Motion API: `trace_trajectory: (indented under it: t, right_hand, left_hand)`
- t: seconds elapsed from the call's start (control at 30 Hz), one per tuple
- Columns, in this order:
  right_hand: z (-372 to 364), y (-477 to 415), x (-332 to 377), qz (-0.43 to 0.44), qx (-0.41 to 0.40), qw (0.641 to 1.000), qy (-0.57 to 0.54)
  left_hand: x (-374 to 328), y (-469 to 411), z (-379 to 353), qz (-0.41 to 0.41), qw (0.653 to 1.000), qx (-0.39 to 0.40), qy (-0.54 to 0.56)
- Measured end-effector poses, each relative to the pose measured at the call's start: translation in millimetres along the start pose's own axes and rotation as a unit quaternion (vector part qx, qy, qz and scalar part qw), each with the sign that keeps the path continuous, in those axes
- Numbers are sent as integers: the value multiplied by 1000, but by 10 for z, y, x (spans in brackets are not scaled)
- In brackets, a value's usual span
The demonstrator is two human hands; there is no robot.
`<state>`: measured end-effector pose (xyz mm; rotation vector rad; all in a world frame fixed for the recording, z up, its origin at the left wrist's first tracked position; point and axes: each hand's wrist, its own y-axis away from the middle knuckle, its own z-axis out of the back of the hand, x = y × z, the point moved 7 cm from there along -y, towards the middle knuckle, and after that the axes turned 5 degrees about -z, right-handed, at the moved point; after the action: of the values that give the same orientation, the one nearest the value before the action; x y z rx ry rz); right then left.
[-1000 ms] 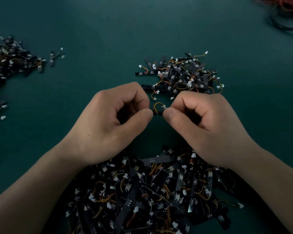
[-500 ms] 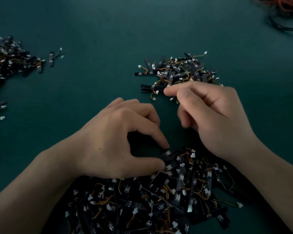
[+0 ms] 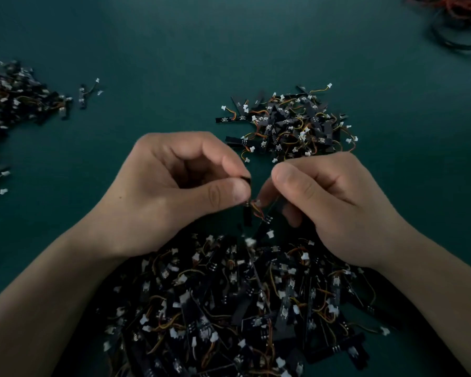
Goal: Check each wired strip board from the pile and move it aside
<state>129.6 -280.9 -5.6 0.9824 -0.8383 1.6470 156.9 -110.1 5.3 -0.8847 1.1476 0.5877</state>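
Note:
A large pile of black strip boards (image 3: pixel 229 308) with orange wires and white connectors lies at the near edge. Above it my left hand (image 3: pixel 174 191) pinches the top of one small wired strip board (image 3: pixel 247 213) between thumb and forefinger; the board hangs down with its orange wires beside it. My right hand (image 3: pixel 332 202) is close on the right, fingers curled, pinching the other end of the same piece, where a second black strip (image 3: pixel 267 219) dangles. A smaller heap of strip boards (image 3: pixel 288 123) lies just beyond the hands.
A third heap of boards (image 3: pixel 14 104) sits at the far left, with one stray board (image 3: pixel 83 96) beside it. Red and black cables (image 3: pixel 457 20) are coiled at the top right. The surface is a dark green mat (image 3: pixel 161 50).
A second ago both hands held a board up. Then the right hand dropped it on the far heap while the left reached into the near pile. Now both hold a new board.

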Motion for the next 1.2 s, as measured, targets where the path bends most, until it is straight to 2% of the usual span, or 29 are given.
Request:
trace_trajectory:
  t: [0.4, 0.6, 0.77, 0.9, 1.0, 1.13, 1.2]
  right_hand:
    - [27, -5, 43, 11, 24, 995, -92]
    - [45, -7, 16, -2, -13, 998, -60]
    - [91, 11, 79, 48, -32, 994, -95]
    - [201, 0, 54, 66, -98, 980, -157]
    - [236, -9, 29, 63, -102, 978, -172]
    - [135, 10, 89, 86, -52, 990, -102]
    - [171, 1, 61, 73, -91, 989, -90]
  left_hand:
    - [13, -26, 22, -19, 998, -30, -52]
    - [22, -6, 7, 9, 999, -14, 27]
    - [45, -25, 61, 12, 997, -63, 35]
    - [114, -16, 183, 38, 990, -132, 8]
    - [112, -26, 169, 32, 992, -123, -6]
    - [45, -50, 84, -11, 996, -89, -30]
    - [15, -53, 41, -30, 997, -69, -35]
